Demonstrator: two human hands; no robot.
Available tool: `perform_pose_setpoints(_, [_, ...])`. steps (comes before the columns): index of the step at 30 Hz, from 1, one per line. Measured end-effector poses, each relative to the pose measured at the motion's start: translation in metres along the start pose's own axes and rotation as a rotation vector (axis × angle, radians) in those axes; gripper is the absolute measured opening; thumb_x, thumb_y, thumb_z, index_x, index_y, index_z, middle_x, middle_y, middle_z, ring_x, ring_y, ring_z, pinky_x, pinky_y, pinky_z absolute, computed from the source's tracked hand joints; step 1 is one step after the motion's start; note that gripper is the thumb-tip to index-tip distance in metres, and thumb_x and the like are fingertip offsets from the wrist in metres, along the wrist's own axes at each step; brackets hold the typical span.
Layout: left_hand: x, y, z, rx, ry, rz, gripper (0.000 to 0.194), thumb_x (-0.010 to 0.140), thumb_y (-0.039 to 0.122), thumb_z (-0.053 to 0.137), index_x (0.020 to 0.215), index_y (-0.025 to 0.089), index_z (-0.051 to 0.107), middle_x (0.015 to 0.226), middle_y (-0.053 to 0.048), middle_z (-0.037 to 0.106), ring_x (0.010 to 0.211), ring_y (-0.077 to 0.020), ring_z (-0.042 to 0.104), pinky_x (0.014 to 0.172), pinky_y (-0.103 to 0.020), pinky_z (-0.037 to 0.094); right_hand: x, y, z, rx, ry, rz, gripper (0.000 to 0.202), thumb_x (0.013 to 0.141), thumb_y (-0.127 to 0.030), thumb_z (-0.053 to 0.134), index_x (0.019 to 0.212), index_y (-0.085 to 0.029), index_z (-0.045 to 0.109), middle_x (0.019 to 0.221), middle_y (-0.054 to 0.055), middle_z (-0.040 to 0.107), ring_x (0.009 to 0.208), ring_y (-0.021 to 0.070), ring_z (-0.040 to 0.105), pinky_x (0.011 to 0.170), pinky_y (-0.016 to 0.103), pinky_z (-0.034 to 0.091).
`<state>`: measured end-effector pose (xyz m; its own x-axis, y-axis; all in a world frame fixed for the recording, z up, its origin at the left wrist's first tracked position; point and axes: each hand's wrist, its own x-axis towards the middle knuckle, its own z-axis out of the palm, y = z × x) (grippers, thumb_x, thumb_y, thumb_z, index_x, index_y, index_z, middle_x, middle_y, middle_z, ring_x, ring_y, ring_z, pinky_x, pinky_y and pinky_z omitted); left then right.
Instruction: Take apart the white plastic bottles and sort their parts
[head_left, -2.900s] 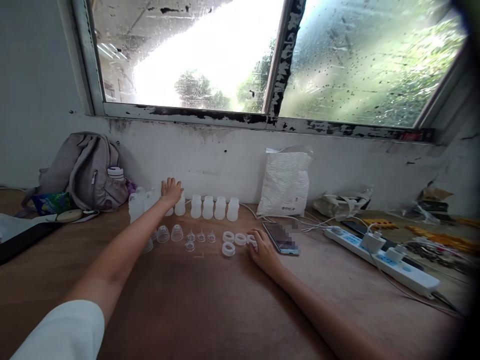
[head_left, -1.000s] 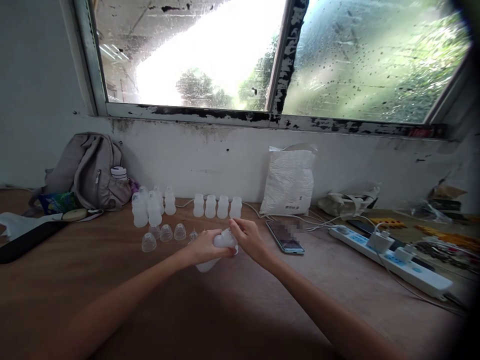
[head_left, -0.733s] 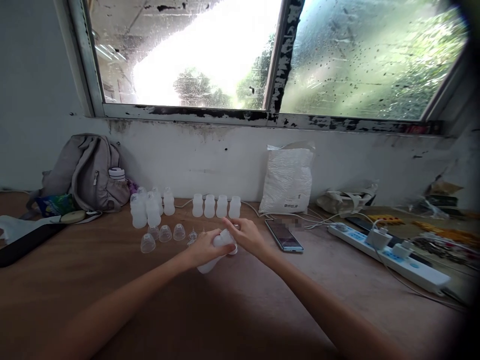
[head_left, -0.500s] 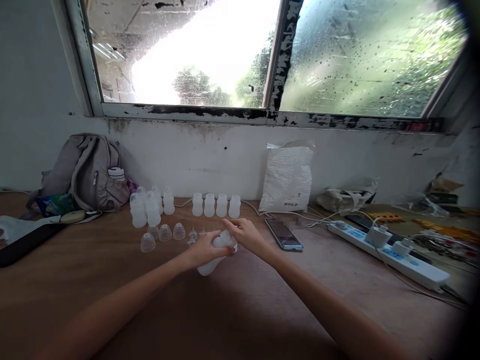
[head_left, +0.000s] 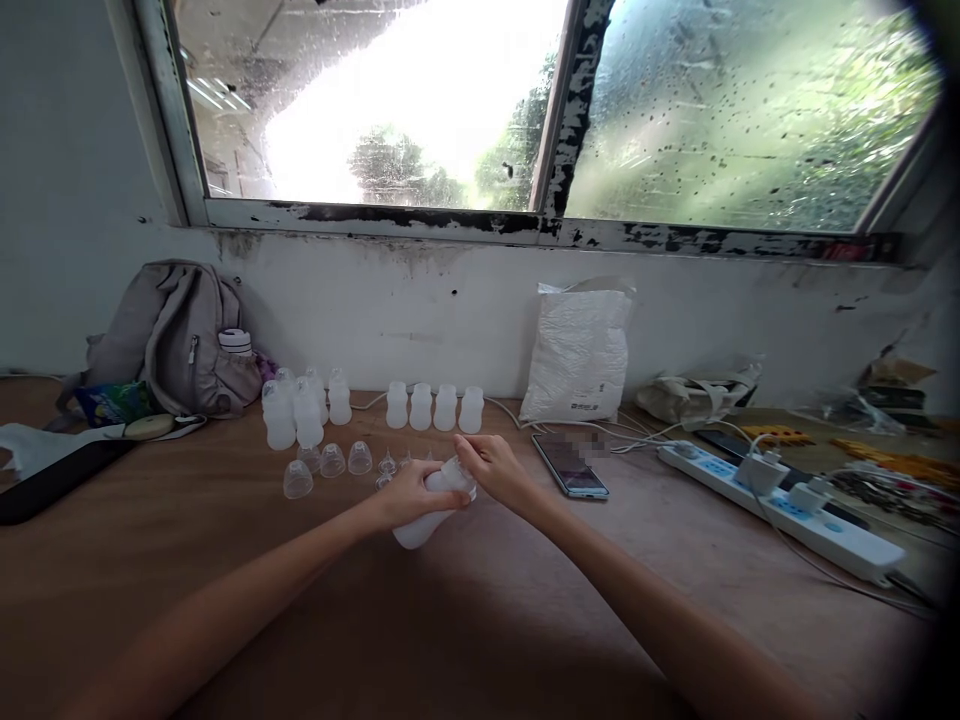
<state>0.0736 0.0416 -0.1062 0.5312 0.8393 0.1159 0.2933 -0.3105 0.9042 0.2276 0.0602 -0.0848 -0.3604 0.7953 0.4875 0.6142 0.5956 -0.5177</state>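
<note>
"Where's the bottle (head_left: 417, 530)?"
"Tilted over the table (head_left: 360, 620), gripped in the left hand (head_left: 415, 494)."
"And the right hand (head_left: 491, 465)?"
"Its fingers are closed together at the bottle's top; I can't tell whether they pinch anything."
"What's around?"
"Clear teats (head_left: 386, 467) just behind, partly hidden, with clear domed caps (head_left: 332, 461) to their left. Four open bottles (head_left: 445, 408) stand in a row near the wall (head_left: 360, 320). A phone (head_left: 571, 466) lies to the right."
</note>
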Motion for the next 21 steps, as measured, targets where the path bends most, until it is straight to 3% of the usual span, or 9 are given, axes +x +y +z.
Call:
perform_pose_setpoints(9, [0.0, -0.001, 0.002, -0.03, -0.047, -0.032, 0.03, 0.068, 0.045, 0.057, 0.076, 0.016, 0.058, 0.064, 0.0, 0.056, 0.055, -0.0134, 0.053, 0.051, -0.023, 0.039, 0.0, 0.004, -0.001, 0.024, -0.008, -0.04, 0.042, 0.083, -0.038, 0.031, 0.047, -0.017, 0.035, 0.045, -0.003, 0.031, 0.044, 0.0075, 0.029, 0.044, 0.021, 0.021])
perform_pose_setpoints(13, [0.004, -0.005, 0.002, 0.068, 0.021, -0.027, 0.033, 0.057, 0.038, 0.068, 0.083, 0.019, 0.061, 0.078, -0.002, 0.062, 0.074, -0.0197, 0.056, 0.066, -0.028, 0.041, 0.001, 0.004, -0.004, 0.04, -0.162, 0.087, 0.042, 0.078, -0.046, 0.042, 0.051, -0.015, 0.048, 0.042, -0.002, 0.04, 0.043, 0.0088, 0.036, 0.041, 0.021, 0.023])
perform_pose_setpoints(15, [0.004, -0.008, 0.0, 0.028, -0.017, -0.057, 0.033, 0.056, 0.036, 0.068, 0.083, 0.019, 0.062, 0.078, -0.003, 0.062, 0.073, -0.02, 0.056, 0.066, -0.029, 0.042, 0.002, 0.004, -0.008, 0.102, -0.241, 0.112, 0.04, 0.078, -0.048, 0.044, 0.059, -0.014, 0.055, 0.044, -0.001, 0.046, 0.042, 0.0089, 0.039, 0.041, 0.021, 0.026])
perform_pose_setpoints(17, [0.004, -0.01, -0.005, -0.042, -0.097, -0.119, 0.028, 0.062, 0.038, 0.062, 0.081, 0.017, 0.061, 0.07, -0.003, 0.06, 0.061, -0.0174, 0.056, 0.056, -0.029, 0.044, 0.002, 0.005, -0.016, 0.218, -0.32, 0.039, 0.033, 0.076, -0.045, 0.049, 0.075, -0.014, 0.061, 0.059, 0.001, 0.056, 0.049, 0.0097, 0.046, 0.045, 0.02, 0.033])
perform_pose_setpoints(19, [0.003, -0.012, -0.009, -0.1, -0.134, -0.164, 0.025, 0.065, 0.037, 0.059, 0.078, 0.015, 0.06, 0.066, -0.003, 0.058, 0.052, -0.0144, 0.054, 0.048, -0.027, 0.042, 0.003, 0.006, -0.023, 0.338, -0.415, -0.036, 0.031, 0.073, -0.04, 0.057, 0.095, -0.018, 0.059, 0.082, 0.002, 0.06, 0.066, 0.0116, 0.054, 0.055, 0.02, 0.041])
perform_pose_setpoints(21, [0.003, -0.013, -0.012, -0.138, -0.127, -0.188, 0.022, 0.064, 0.034, 0.06, 0.076, 0.015, 0.059, 0.064, -0.001, 0.056, 0.05, -0.0127, 0.053, 0.045, -0.024, 0.041, 0.004, 0.009, -0.027, 0.403, -0.483, 0.009, 0.039, 0.073, -0.039, 0.057, 0.107, -0.021, 0.054, 0.092, 0.003, 0.059, 0.073, 0.0125, 0.056, 0.057, 0.02, 0.045])
